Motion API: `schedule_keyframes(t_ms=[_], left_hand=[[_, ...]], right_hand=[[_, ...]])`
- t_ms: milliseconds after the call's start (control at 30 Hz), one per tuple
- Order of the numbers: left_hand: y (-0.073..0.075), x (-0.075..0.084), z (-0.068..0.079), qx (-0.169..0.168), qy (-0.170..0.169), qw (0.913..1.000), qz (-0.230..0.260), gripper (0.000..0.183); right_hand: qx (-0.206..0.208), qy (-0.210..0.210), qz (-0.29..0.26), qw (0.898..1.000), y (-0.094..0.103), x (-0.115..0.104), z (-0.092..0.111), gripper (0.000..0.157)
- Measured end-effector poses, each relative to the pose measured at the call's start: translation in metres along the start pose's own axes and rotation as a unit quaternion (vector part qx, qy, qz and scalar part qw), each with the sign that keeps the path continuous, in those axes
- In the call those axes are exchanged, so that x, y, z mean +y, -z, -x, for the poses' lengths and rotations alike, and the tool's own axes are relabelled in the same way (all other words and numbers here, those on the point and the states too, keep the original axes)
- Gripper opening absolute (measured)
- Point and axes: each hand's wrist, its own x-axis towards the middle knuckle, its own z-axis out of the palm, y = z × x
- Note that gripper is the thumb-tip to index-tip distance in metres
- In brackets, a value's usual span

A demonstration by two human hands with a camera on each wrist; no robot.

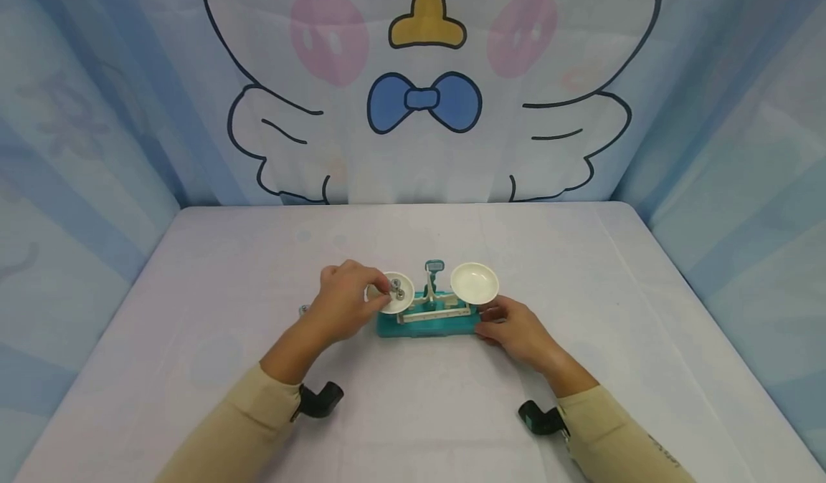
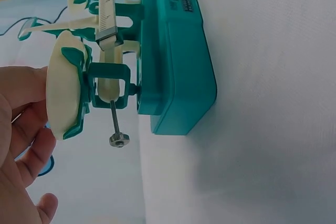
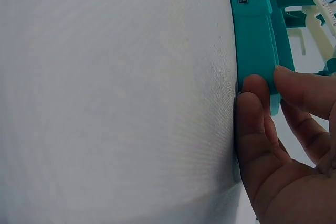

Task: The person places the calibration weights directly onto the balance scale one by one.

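A small balance scale with a teal base [image 1: 429, 327] and two cream pans stands mid-table. Several small metal pieces, nut-like in shape, lie in its left pan [image 1: 408, 304]. My left hand [image 1: 345, 304] reaches over that pan, thumb and forefinger close together beside the metal pieces. In the left wrist view the pan [image 2: 65, 85] hides these fingertips, so I cannot tell whether they pinch a piece. With thumb and fingers, my right hand [image 1: 516, 329] grips the right end of the base [image 3: 257, 45]. Above it the right pan [image 1: 475, 283] holds nothing and sits higher than the left.
Partly behind my left hand, a small metal piece [image 1: 303, 310] lies on the white-covered table [image 1: 426, 411]. A printed cartoon curtain [image 1: 426, 160] rises along the back edge, with blue curtains at both sides. A knurled adjusting screw [image 2: 119, 139] sticks out from the beam's left end.
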Motion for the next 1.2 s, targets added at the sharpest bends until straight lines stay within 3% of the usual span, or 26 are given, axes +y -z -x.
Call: schedule_keyframes(t_ms=[267, 1200], left_hand=[[-0.001, 0.0076, -0.0011, 0.003, 0.008, 0.9998, -0.02, 0.005], [-0.0024, 0.0098, -0.0027, 0.038, 0.013, 0.9991, -0.013, 0.006]], right_hand=[[-0.001, 0.004, 0.004, 1.0, 0.001, -0.0013, -0.0019, 0.037], [-0.013, -0.001, -0.026, 1.0, 0.0001, 0.0002, -0.0012, 0.037]])
